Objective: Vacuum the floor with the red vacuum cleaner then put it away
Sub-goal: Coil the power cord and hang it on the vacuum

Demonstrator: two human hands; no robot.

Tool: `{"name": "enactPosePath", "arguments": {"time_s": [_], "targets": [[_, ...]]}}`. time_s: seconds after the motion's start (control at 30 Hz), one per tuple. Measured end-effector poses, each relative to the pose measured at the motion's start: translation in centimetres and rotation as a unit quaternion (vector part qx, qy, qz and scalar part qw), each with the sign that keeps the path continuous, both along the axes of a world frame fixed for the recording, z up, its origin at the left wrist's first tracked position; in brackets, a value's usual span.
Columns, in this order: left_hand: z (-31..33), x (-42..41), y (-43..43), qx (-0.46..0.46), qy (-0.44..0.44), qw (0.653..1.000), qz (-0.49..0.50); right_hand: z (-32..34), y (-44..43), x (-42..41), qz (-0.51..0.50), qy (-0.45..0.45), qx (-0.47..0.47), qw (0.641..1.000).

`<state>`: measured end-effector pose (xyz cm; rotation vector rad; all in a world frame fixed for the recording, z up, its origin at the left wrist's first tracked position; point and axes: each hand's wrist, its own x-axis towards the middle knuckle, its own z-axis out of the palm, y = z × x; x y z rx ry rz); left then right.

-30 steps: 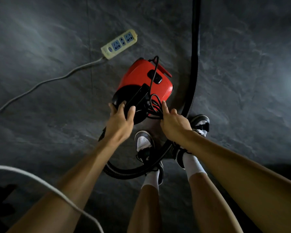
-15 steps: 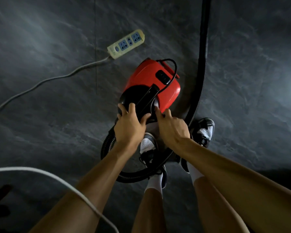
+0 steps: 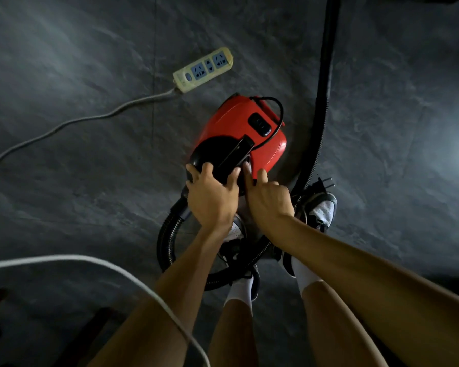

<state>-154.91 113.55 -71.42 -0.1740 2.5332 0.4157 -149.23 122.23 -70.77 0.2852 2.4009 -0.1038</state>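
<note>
The red vacuum cleaner (image 3: 239, 131) sits on the dark floor just ahead of my feet. My left hand (image 3: 210, 200) clasps its black rounded front, fingers spread over the dome beside the black handle (image 3: 236, 154). My right hand (image 3: 268, 202) is next to it, with two fingers stretched onto the body by the handle's base and nothing visibly in its grasp. A black power cord (image 3: 279, 115) loops over the red top. Its plug (image 3: 325, 181) lies by my right shoe. The black hose (image 3: 167, 242) curls around my feet and runs up the right side.
A pale power strip (image 3: 204, 68) lies beyond the vacuum, its grey cable (image 3: 90, 118) trailing left. A white cable (image 3: 96, 260) arcs across the lower left foreground. My two shoes stand inside the hose loop. Dark objects sit at the bottom left corner.
My right hand let go of the bundled cord and moved left onto the vacuum beside my left hand. The cord now drapes over the red top.
</note>
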Motion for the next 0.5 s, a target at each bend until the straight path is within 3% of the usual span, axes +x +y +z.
{"name": "enactPosePath", "arguments": {"time_s": [0.23,0.37,0.5], "targets": [[0.3,-0.7,2.1,-0.033,0.054,0.997,0.034,-0.4,0.6,1.8,-0.060,0.046,-0.052,0.996],[0.6,-1.1,0.9,-0.040,0.046,0.996,-0.066,-0.5,1.5,1.5,-0.012,0.113,-0.044,0.993],[0.7,-1.0,-1.6,-0.003,0.050,0.984,-0.173,-1.0,1.7,-1.0,-0.101,0.086,-0.128,0.983]]}}
